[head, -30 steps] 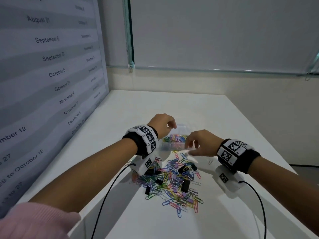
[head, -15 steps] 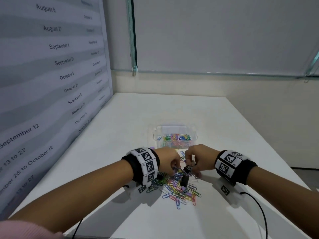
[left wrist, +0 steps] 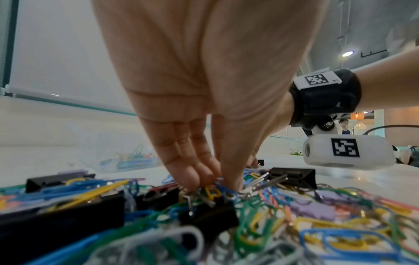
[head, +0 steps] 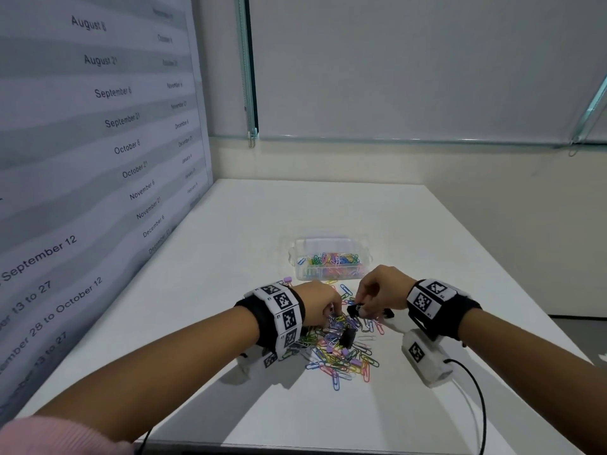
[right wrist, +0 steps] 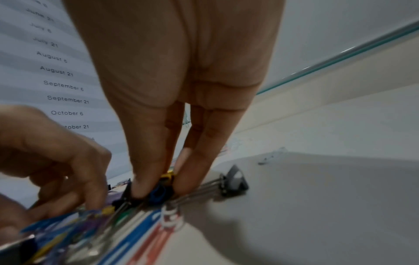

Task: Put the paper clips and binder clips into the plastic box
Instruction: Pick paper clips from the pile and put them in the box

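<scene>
- on the white table (head: 328, 208), from my head view, i see the plastic box (head: 329, 274) sitting just beyond the pile of paper clips (head: 341, 353), already holding a layer of coloured clips.
- nearer me than the box, my left hand (head: 315, 305) dips its fingertips into the pile's left side, and my right hand (head: 377, 292) pinches a black binder clip (head: 354, 310) at the pile's far edge.
- another black binder clip (head: 347, 336) lies in the middle of the pile, and a lilac one (head: 287, 280) sits left of the box.
- from my left wrist view, fingers (left wrist: 192, 172) and thumb close together on paper clips (left wrist: 213, 190) at the top of the heap, so that hand is grasping a few of them.
- the box (left wrist: 127, 156) shows blurred behind the pile, and a black binder clip (left wrist: 292, 177) lies to the right of my fingers.
- from my right wrist view, thumb and fingertips (right wrist: 145, 186) squeeze a dark clip (right wrist: 156, 194), with something yellow just behind it; the picture is too blurred to tell more.
- right of those fingers a grey binder clip (right wrist: 234, 181) rests on the table (right wrist: 317, 206); my left hand (right wrist: 56, 157) is curled at the pile's left.
</scene>
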Motion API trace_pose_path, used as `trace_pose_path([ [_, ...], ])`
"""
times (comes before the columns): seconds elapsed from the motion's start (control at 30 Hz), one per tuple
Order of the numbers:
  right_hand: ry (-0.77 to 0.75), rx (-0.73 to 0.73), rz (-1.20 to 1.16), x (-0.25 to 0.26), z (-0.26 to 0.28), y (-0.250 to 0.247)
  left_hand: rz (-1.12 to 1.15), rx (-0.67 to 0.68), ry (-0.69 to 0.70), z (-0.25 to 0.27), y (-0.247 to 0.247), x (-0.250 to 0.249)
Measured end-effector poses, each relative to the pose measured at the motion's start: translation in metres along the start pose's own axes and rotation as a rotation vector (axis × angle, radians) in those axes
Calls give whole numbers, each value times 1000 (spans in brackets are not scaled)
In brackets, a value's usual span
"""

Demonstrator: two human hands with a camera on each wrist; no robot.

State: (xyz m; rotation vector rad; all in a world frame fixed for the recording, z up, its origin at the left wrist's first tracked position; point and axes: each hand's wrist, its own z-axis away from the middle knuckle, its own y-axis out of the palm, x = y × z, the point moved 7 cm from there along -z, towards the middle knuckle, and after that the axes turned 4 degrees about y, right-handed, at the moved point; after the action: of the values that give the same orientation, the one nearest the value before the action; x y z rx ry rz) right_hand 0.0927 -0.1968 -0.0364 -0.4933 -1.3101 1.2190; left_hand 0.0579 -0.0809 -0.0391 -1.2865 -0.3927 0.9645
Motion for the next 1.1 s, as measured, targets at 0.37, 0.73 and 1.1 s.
trace_pose_path([
  [0.37,31,-7,19,-4,-1,-10,-9,-41,-27,1,-5,6],
  [0.73,-24,-64,329,18,-21,-15,87,-97,-42,10,-18,19],
  [1.1,-12,120,265,6,-37,6,113,-172,-83,4,-39,39],
])
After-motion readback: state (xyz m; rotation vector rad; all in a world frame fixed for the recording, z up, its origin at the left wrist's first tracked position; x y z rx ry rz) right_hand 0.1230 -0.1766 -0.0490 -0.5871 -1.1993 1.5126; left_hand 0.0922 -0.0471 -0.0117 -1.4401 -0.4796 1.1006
